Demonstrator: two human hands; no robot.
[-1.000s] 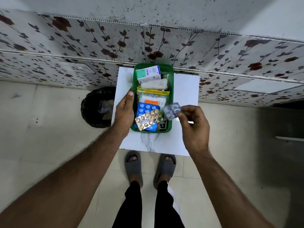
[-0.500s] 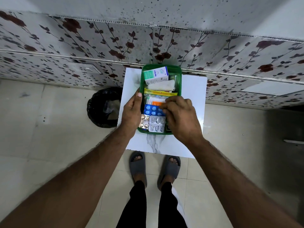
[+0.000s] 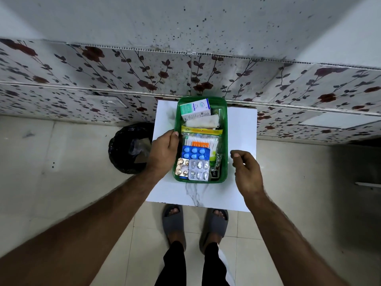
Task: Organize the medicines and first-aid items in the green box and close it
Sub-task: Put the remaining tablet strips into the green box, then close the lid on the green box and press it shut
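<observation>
The green box [image 3: 224, 141] stands open on a small white table [image 3: 241, 129], with no lid in sight. Inside lie a green-and-white medicine carton [image 3: 194, 109], a white gauze roll [image 3: 201, 121], a yellow-topped bag of cotton swabs [image 3: 201, 137], a blue pill strip [image 3: 194, 152], a gold pill strip [image 3: 182, 167] and a silver blister strip [image 3: 199, 170]. My left hand [image 3: 164, 153] rests against the box's left rim, thumb on the edge. Just right of the box, my right hand [image 3: 246, 168] hovers with loosely curled fingers and nothing in it.
A black-lined waste bin [image 3: 129, 148] stands on the floor left of the table. The flower-patterned wall [image 3: 123, 71] runs right behind the table. My feet in grey sandals [image 3: 173, 223] are on the tiled floor at the table's near edge.
My right hand carried the silver blister strip into the box, laid it at the near end, then pulled back empty to the right. My left hand stayed on the rim.
</observation>
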